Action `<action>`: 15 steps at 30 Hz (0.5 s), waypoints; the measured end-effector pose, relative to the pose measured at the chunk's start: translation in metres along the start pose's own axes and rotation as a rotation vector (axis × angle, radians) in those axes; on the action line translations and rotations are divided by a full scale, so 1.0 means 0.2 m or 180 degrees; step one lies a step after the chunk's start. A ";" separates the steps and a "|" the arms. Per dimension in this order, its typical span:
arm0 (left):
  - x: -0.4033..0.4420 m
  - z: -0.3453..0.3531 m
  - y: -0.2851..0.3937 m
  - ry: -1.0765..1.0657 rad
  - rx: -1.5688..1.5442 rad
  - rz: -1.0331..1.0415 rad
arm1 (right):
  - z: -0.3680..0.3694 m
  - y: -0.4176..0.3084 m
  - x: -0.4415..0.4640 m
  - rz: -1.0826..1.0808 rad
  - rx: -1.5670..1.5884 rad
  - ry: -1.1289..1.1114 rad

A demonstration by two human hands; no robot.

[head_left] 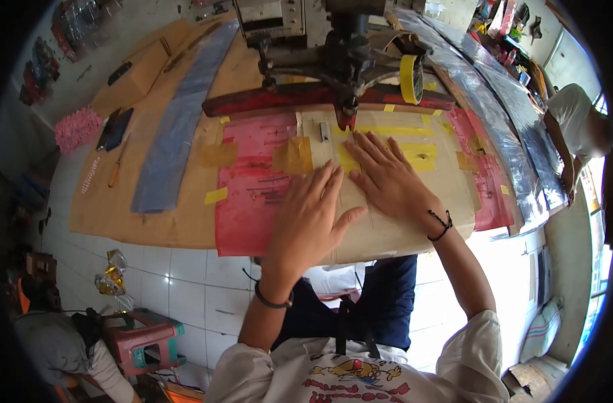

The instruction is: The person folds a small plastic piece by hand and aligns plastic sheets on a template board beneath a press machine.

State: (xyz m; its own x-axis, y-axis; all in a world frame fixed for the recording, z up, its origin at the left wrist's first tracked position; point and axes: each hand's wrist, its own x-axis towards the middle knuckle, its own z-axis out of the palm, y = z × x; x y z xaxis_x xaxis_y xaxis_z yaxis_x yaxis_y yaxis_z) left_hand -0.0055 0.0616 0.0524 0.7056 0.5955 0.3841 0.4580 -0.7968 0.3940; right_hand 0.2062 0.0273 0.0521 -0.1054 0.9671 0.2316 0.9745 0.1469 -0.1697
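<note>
My left hand point(313, 215) hovers over or rests on the edge between a red plastic sheet point(242, 221) and a tan board point(414, 228); I cannot tell if it touches. Its fingers are stretched out and its thumb points right. My right hand point(393, 178) lies flat on the board, fingers spread, over strips of yellow tape point(424, 158). Just beyond its fingertips is the red pointed foot point(346, 119) of a black press head point(350, 60). Near it lies a small metal piece point(324, 131). Brown tape point(293, 156) crosses the red sheet's edge. Neither hand holds anything.
A red bar point(273, 99) spans the work, and a yellow tape roll point(411, 79) hangs at its right. Clear plastic strips point(185, 127) lie left, with a screwdriver-like tool point(116, 168) beside them. Other people are at right point(578, 127) and lower left point(58, 349), by a stool point(142, 339).
</note>
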 end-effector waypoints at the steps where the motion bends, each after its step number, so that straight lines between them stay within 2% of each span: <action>1: 0.01 0.01 -0.03 0.0067 0.0000 0.0076 | 0.00 0.00 0.00 0.0006 0.0010 0.0000; 3: 0.02 0.05 -0.08 0.0166 -0.0009 0.0264 | 0.00 0.01 0.00 -0.0004 -0.0035 0.0030; 15: 0.00 0.06 -0.08 0.0159 0.0000 0.0189 | -0.02 -0.03 -0.02 0.0033 -0.0117 -0.0110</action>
State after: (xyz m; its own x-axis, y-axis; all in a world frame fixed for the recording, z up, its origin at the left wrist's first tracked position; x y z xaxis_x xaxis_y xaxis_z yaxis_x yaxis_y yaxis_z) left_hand -0.0070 0.0730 0.0363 0.7035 0.5517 0.4481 0.4163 -0.8308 0.3693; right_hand 0.2004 0.0221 0.0554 -0.1015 0.9752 0.1968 0.9821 0.1297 -0.1364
